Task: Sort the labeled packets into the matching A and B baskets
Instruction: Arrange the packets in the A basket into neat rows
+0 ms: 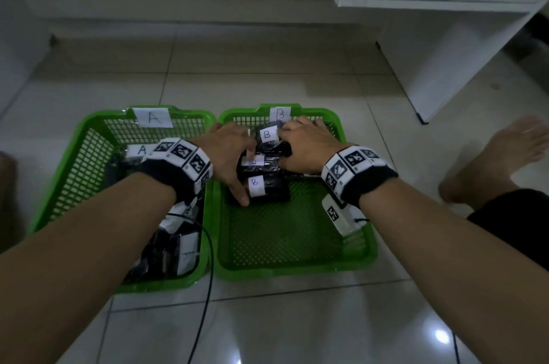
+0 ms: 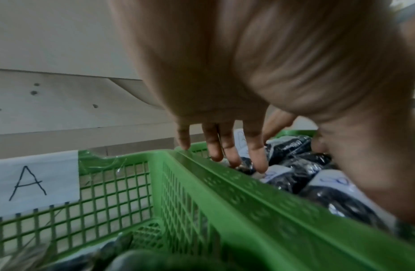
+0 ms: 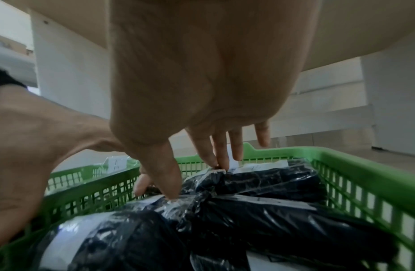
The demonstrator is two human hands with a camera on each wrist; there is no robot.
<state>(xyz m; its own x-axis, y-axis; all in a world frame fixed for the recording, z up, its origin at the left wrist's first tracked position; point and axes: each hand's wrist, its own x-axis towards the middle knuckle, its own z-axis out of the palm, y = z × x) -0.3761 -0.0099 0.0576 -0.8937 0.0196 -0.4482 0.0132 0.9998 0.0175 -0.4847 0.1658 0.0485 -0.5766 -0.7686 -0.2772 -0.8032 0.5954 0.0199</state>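
Hands: my left hand point(image 1: 228, 152) and right hand point(image 1: 309, 145), fingers straight, press B packets point(image 1: 264, 167), gripping nothing.
Risk: stack slumps sideways in right basket point(image 1: 297, 262) if released unevenly.

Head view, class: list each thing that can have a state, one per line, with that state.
B basket: on the floor, holds black packets at its far end.
A basket: beside it, holds packets.
B packets: lie in a row, labels up.
Left hand: fingers straight, touching the B packets.
Right hand: fingers straight, resting on the B packets.
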